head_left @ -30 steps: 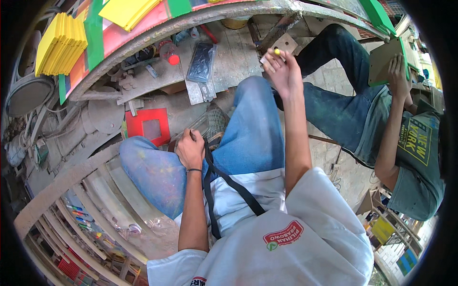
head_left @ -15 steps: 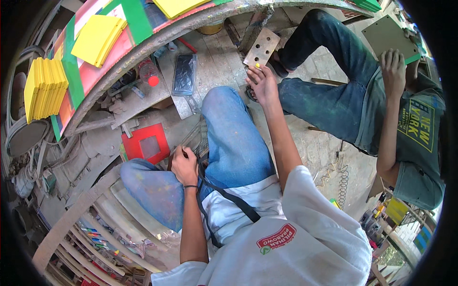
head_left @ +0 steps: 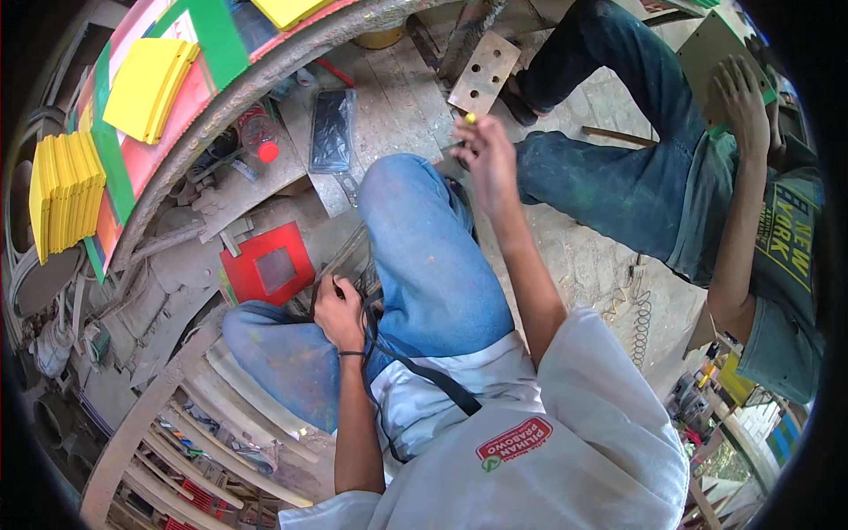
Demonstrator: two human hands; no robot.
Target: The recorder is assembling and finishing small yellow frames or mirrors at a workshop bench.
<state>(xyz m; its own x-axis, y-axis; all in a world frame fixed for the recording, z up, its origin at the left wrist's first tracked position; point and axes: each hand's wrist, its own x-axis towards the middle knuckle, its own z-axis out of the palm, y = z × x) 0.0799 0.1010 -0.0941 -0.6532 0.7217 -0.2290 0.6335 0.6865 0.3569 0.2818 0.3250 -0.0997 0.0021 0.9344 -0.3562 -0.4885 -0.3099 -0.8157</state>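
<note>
My right hand [head_left: 491,163] is raised beyond my knee, its fingers pinching a small yellow piece [head_left: 471,118]. Just past it stands a pale board with several round holes [head_left: 486,71]. My left hand [head_left: 339,316] rests by my bent leg, curled around something dark that is mostly hidden. A black strap [head_left: 433,373] runs from my shirt to beside that wrist. Left of the hand lies a red square panel [head_left: 239,276] with a window in its middle.
Yellow flat pieces [head_left: 66,199] stand stacked on a curved, brightly coloured surface at the upper left. A black packet in clear plastic [head_left: 332,132] and a red-capped bottle [head_left: 259,132] lie ahead. At right, a co-worker holds a grey-green board [head_left: 711,66]. A slatted wooden chair [head_left: 190,406] is lower left.
My right hand has drawn slightly closer to me and turned, with the yellow piece still at its fingertips. The co-worker's hand and board have shifted a little. My left hand has barely moved.
</note>
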